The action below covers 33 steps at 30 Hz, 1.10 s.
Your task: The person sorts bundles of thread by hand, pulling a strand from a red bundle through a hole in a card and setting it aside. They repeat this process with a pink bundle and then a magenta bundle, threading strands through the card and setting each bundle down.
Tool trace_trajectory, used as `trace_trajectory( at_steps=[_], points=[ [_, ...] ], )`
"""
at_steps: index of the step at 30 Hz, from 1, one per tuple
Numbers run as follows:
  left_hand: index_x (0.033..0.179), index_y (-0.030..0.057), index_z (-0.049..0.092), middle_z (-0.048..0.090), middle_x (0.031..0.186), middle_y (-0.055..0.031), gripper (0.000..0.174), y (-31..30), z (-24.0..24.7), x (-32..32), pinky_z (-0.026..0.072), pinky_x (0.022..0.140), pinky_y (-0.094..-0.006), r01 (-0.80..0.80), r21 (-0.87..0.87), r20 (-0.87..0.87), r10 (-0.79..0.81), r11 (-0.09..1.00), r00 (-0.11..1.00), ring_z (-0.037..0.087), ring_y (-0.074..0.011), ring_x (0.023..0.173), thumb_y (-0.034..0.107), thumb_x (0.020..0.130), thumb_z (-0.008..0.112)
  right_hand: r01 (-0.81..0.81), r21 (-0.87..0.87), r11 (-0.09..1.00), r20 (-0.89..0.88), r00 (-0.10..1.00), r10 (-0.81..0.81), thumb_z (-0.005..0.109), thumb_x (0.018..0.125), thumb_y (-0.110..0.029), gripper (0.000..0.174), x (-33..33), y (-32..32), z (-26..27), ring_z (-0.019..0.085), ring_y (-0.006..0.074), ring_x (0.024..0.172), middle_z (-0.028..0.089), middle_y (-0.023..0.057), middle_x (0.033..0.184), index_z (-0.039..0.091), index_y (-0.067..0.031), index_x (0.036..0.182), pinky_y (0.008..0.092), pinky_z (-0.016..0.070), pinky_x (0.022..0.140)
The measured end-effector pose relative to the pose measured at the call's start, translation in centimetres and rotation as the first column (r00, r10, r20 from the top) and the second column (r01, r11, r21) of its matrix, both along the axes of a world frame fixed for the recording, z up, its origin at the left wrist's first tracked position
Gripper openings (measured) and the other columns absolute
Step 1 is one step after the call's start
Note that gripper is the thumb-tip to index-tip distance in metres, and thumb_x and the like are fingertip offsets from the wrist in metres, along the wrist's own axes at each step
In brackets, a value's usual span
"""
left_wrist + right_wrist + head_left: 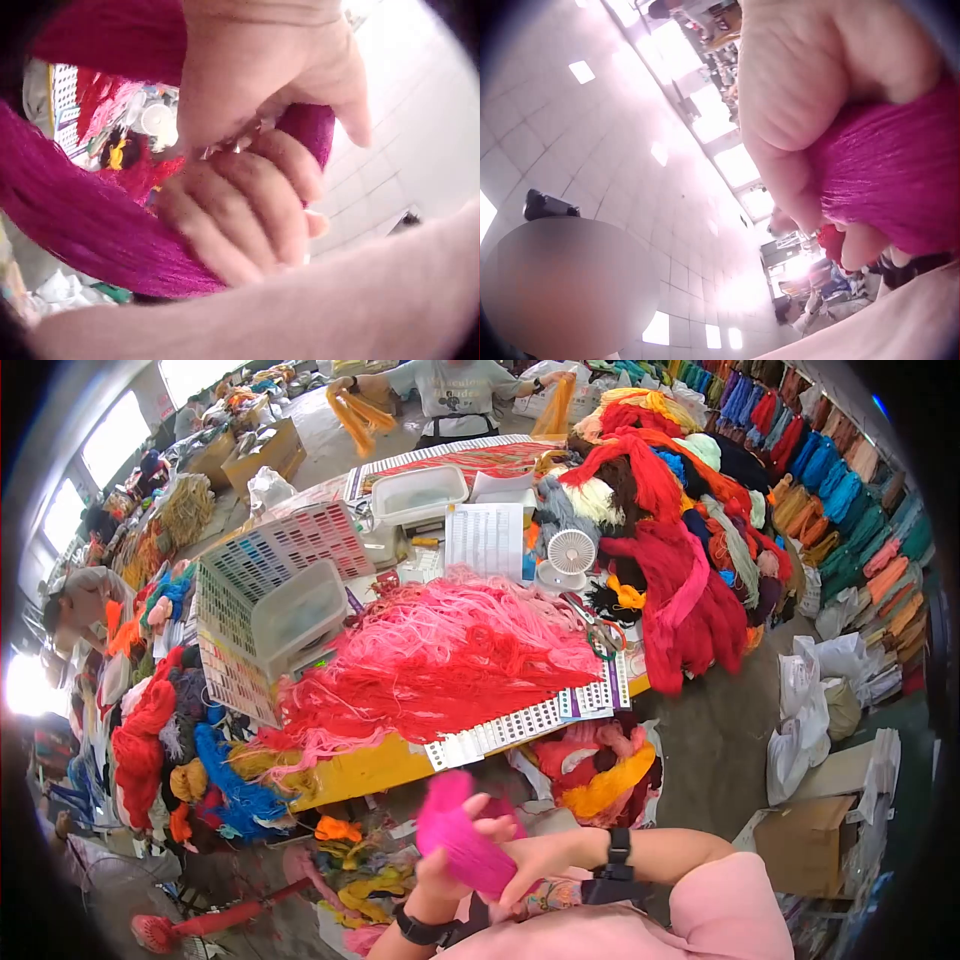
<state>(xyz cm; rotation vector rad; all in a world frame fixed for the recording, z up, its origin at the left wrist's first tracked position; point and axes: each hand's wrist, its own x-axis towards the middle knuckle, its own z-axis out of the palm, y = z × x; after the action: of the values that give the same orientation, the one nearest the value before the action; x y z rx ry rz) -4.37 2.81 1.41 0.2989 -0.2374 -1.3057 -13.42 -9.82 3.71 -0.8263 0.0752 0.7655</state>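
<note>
A magenta skein of yarn (462, 845) is held between both hands in front of the body, beyond the near table edge. My left hand (437, 875) grips it from the left, with some fingers showing above the strands. From the right, my right hand (545, 857) holds the skein with its fingers curled about the lower part. In the left wrist view the magenta strands (82, 217) form a wide loop near the left hand (255, 67). The right wrist view shows the bunched yarn (900, 165) inside the grip of the right hand (802, 82).
On the yellow-edged table (350, 780) lies a pile of pink and red yarn (440, 660). Around it are color cards (500, 730), a small white fan (572, 552), scissors (602, 643) and plastic bins (300, 615). Another person (455, 395) stands opposite, holding orange yarn.
</note>
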Motion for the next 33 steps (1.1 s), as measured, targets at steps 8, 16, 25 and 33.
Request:
trace_trajectory(
  at_steps=[8, 16, 25, 33],
  points=[
    [0.122, 0.0034, 0.031, 0.037, 0.051, 0.0079, 0.052, 5.3, 5.4, 4.3, 0.0367, 0.055, -0.0184, -0.411, -0.226, -0.393, 0.304, 0.883, 0.868, 0.041, -0.0005, 0.046, 0.034, 0.082, 0.044, -0.179, -0.239, 0.955, 0.294, 0.924, 0.246, 0.061, 0.065, -0.008, 0.014, 3.4, 2.8, -2.8, 0.044, 0.0057, 0.054, 0.050, -0.0032, 0.059, 0.051, -0.0010, 0.072, 0.0214, 0.0357, 0.048],
    [0.109, 0.0097, 0.043, 0.050, 0.094, 0.0001, 0.035, 8.0, 3.3, 5.9, 0.0360, 0.083, -0.0427, -0.467, -0.110, 0.254, 0.479, 0.877, 0.840, 0.047, -0.0173, 0.090, 0.033, 0.083, 0.042, -0.053, -0.372, 0.927, 0.408, 0.887, 0.215, 0.058, 0.069, -0.010, 0.014, 5.9, 2.5, -4.4, 0.045, 0.0078, 0.056, 0.051, 0.0004, 0.060, 0.052, 0.0004, 0.076, 0.0237, 0.0372, 0.051],
    [0.114, 0.0058, 0.042, 0.037, 0.048, 0.0080, 0.039, 7.5, 5.9, 4.7, 0.0319, 0.051, -0.0180, -0.433, -0.233, -0.069, 0.429, 0.871, 0.901, 0.035, -0.0018, 0.042, 0.033, 0.086, 0.038, 0.044, -0.642, 0.765, 0.531, 0.745, 0.403, 0.058, 0.066, -0.017, 0.016, 4.6, 1.2, -10.5, 0.054, 0.0215, 0.064, 0.057, 0.0073, 0.068, 0.055, -0.0074, 0.078, 0.0326, 0.0393, 0.059],
    [0.082, 0.0099, 0.045, 0.033, 0.043, 0.0052, 0.017, 8.0, 8.7, 5.1, 0.0303, 0.045, -0.0207, -0.511, -0.368, -0.123, 0.504, 0.777, 0.855, 0.030, -0.0040, 0.035, 0.025, 0.086, 0.038, 0.158, -0.858, 0.489, 0.411, 0.783, 0.467, 0.052, 0.071, -0.021, 0.017, 2.2, -4.3, -15.8, 0.055, 0.0262, 0.077, 0.058, 0.0079, 0.076, 0.054, -0.0131, 0.086, 0.0382, 0.0387, 0.068]
  ],
)
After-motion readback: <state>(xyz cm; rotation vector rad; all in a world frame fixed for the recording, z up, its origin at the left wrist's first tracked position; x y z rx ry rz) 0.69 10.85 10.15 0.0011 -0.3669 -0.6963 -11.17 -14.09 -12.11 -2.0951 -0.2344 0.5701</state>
